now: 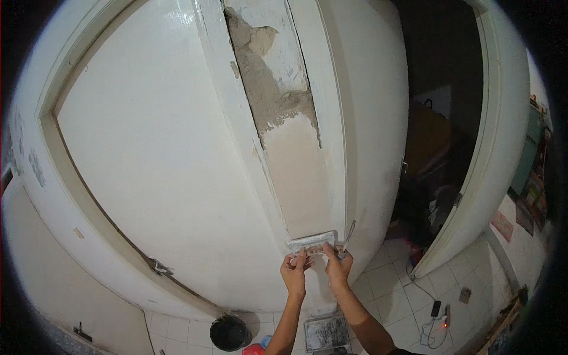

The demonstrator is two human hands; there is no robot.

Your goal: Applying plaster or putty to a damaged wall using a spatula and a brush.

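Note:
Both hands are at a narrow wall strip between two door frames. A wide, white-smeared scraper (pixel 312 241) lies level across the strip's lower part. My left hand (pixel 294 273) pinches its left side, thumb on top and fingers curled below. My right hand (pixel 338 267) grips the right side, thumb pressed against it. From beside the right hand's fingers a thin, light tool (pixel 349 235) sticks up; its lower end is hidden. Above the scraper is a smooth beige plaster patch (pixel 299 177), and higher up rough grey bare wall (pixel 260 77) shows.
A white door (pixel 148 160) stands at the left, another (pixel 373 118) at the right beside a dark doorway. On the tiled floor are a black bucket (pixel 229 333), a red item (pixel 254 349), a grey-smeared tray (pixel 326 332), and a power strip (pixel 446 318) with a cable.

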